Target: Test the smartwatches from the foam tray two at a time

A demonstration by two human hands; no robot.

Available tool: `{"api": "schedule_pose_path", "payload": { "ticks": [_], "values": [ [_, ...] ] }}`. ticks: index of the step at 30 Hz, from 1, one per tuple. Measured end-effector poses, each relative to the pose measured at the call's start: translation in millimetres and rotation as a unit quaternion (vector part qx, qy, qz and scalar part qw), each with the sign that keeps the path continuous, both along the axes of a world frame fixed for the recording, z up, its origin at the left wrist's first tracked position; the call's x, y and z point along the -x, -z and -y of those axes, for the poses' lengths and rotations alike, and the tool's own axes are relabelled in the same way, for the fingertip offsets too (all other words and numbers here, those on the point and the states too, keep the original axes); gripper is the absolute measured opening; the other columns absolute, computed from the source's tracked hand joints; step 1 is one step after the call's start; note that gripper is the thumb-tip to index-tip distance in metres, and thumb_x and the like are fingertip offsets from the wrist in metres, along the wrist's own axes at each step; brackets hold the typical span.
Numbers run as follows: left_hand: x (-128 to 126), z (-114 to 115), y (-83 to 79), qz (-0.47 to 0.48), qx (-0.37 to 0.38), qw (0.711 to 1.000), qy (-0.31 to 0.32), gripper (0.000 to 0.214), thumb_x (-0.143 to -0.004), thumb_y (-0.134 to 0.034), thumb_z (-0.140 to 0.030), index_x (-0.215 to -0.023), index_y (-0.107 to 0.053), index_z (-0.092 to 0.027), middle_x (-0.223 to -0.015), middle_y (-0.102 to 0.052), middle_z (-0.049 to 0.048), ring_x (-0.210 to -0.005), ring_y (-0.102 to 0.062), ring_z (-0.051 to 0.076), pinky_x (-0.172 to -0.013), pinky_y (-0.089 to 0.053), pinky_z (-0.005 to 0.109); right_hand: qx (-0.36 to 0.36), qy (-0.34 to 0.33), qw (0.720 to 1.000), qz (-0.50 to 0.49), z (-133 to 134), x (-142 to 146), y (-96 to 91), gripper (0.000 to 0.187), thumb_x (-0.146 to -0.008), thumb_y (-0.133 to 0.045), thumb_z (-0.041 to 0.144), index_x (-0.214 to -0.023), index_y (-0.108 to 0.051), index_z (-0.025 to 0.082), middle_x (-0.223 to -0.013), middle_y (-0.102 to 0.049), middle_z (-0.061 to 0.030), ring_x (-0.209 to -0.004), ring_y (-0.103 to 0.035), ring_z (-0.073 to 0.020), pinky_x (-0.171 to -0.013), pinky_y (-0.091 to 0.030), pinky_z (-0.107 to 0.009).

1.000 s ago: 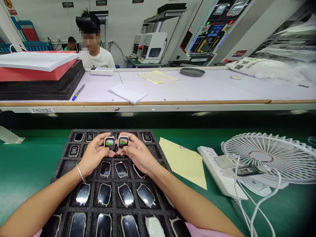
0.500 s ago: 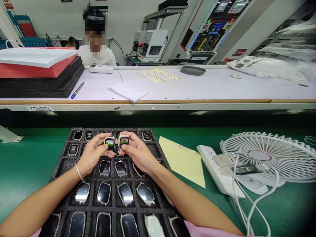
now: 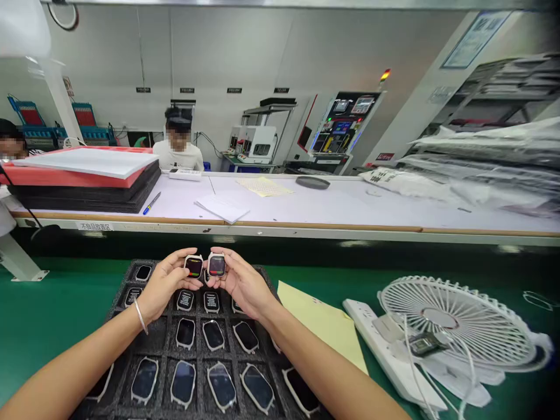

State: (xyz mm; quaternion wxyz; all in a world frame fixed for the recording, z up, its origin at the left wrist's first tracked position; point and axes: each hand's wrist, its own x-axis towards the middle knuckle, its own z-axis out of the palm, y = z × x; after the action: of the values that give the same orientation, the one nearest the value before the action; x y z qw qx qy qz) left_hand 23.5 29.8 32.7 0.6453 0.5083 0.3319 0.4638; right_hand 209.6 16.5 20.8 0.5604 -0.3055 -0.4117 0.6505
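My left hand [image 3: 164,284] pinches a smartwatch case [image 3: 193,267] without a strap, its lit screen dark with a red and green strip low down. Beside it, my right hand [image 3: 248,284] grips a second smartwatch case [image 3: 216,265], also lit, showing a red band with a little green. Both are held upright side by side, over the far part of a black foam tray [image 3: 165,344]. Rows of similar watch cases sit in the tray's compartments; some, such as one watch case [image 3: 211,302], display white text, while nearer ones have dark screens. My forearms hide part of the tray.
Right of the tray lie a yellow sheet [image 3: 321,321], a white power strip [image 3: 394,356] and a white fan [image 3: 459,321] with cables. Behind runs a raised shelf [image 3: 350,210] carrying a foam stack [image 3: 87,195], papers, a pen [image 3: 151,203] and plastic bags. A person [image 3: 177,151] sits beyond.
My view has tilted upward, so the tray appears lower. Both watch screens have changed from mostly green or mixed pictures to darker ones with coloured strips. Both hands keep their hold.
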Motion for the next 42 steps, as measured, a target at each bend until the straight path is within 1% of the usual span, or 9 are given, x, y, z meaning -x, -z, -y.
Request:
{"api": "schedule_pose_path", "payload": {
  "ticks": [5,10,13,16,21,25,28,36,42],
  "values": [
    [-1,-17,-52.4,-0.006,-0.131,0.991,-0.009,0.056,-0.071,-0.068,-0.015,-0.126,-0.057,-0.02,-0.101,-0.069,0.0047,-0.07,-0.07,0.013,-0.071,-0.058,0.029,-0.091,-0.017,0.995,0.037,-25,-1,-60.3,0.034,-0.079,-0.068,0.043,-0.106,-0.06,0.024,-0.086,-0.073,-0.0022,-0.056,-0.064,-0.0139,-0.057,-0.045,-0.029],
    [-7,-38,-102.7,0.014,-0.252,0.966,-0.049,0.065,-0.067,-0.072,-0.013,-0.129,-0.053,-0.019,-0.098,-0.068,0.0044,-0.073,-0.068,0.013,-0.074,-0.058,0.029,-0.176,-0.015,0.983,0.053,-50,3,-117.3,0.028,-0.078,-0.067,0.039,-0.1,-0.058,0.025,-0.077,-0.07,0.0014,-0.05,-0.06,-0.0124,-0.05,-0.041,-0.026],
    [-9,-46,-123.9,0.023,-0.299,0.951,-0.069,0.066,-0.064,-0.073,-0.012,-0.127,-0.054,-0.019,-0.095,-0.069,0.0035,-0.072,-0.068,0.013,-0.073,-0.057,0.029,-0.224,-0.016,0.973,0.054,-55,4,-142.1,0.025,-0.078,-0.065,0.037,-0.098,-0.057,0.024,-0.078,-0.071,0.0008,-0.052,-0.061,-0.0136,-0.053,-0.042,-0.027],
    [-10,-48,-137.9,0.028,-0.326,0.942,-0.073,0.067,-0.065,-0.073,-0.013,-0.128,-0.052,-0.019,-0.094,-0.07,0.0042,-0.071,-0.068,0.013,-0.074,-0.057,0.03,-0.261,-0.021,0.963,0.062,-55,4,-159.8,0.023,-0.08,-0.062,0.038,-0.097,-0.056,0.024,-0.08,-0.072,-0.0002,-0.056,-0.062,-0.0145,-0.057,-0.045,-0.028],
    [-15,-50,-151.3,0.034,-0.361,0.928,-0.088,0.063,-0.066,-0.071,-0.012,-0.127,-0.054,-0.019,-0.091,-0.069,0.0021,-0.068,-0.067,0.012,-0.072,-0.057,0.028,-0.296,-0.016,0.952,0.074,-56,2,-176.4,0.028,-0.08,-0.059,0.041,-0.101,-0.056,0.023,-0.078,-0.069,0.0008,-0.057,-0.061,-0.0135,-0.057,-0.045,-0.028],
    [-17,-54,-159.6,0.025,-0.392,0.915,-0.091,0.061,-0.067,-0.068,-0.011,-0.126,-0.054,-0.022,-0.09,-0.066,-0.0002,-0.068,-0.067,0.011,-0.07,-0.058,0.027,-0.334,-0.018,0.937,0.1,-57,-3,-182.7,0.042,-0.069,-0.067,0.022,-0.109,-0.053,0.022,-0.079,-0.067,0.0034,-0.062,-0.063,-0.0131,-0.059,-0.048,-0.027],
    [-16,-56,-165.3,0.025,-0.407,0.909,-0.09,0.061,-0.068,-0.068,-0.012,-0.126,-0.055,-0.023,-0.089,-0.067,-0.0008,-0.066,-0.067,0.01,-0.07,-0.058,0.026,-0.363,-0.025,0.924,0.116,-56,-8,-185.4,0.052,-0.065,-0.065,0.011,-0.114,-0.051,0.023,-0.085,-0.067,0.0038,-0.069,-0.066,-0.0131,-0.065,-0.051,-0.028],
    [-16,-49,-173.1,0.016,-0.434,0.897,-0.079,0.06,-0.068,-0.068,-0.013,-0.126,-0.055,-0.023,-0.089,-0.068,-0.0002,-0.066,-0.068,0.012,-0.07,-0.058,0.026,-0.395,-0.031,0.909,0.131,-51,-13,-188.6,0.053,-0.07,-0.064,0.013,-0.119,-0.049,0.023,-0.097,-0.068,0.0005,-0.073,-0.068,-0.0141,-0.072,-0.054,-0.032],
    [-20,-50,-176.5,0.027,-0.423,0.901,-0.089,0.058,-0.066,-0.071,-0.013,-0.121,-0.057,-0.023,-0.088,-0.067,-0.0011,-0.064,-0.067,0.011,-0.068,-0.058,0.026,-0.399,-0.031,0.907,0.129,-55,-14,-192.2,0.053,-0.069,-0.066,0.013,-0.119,-0.051,0.022,-0.091,-0.068,0.0014,-0.072,-0.068,-0.0136,-0.07,-0.053,-0.03]
  ]
}}
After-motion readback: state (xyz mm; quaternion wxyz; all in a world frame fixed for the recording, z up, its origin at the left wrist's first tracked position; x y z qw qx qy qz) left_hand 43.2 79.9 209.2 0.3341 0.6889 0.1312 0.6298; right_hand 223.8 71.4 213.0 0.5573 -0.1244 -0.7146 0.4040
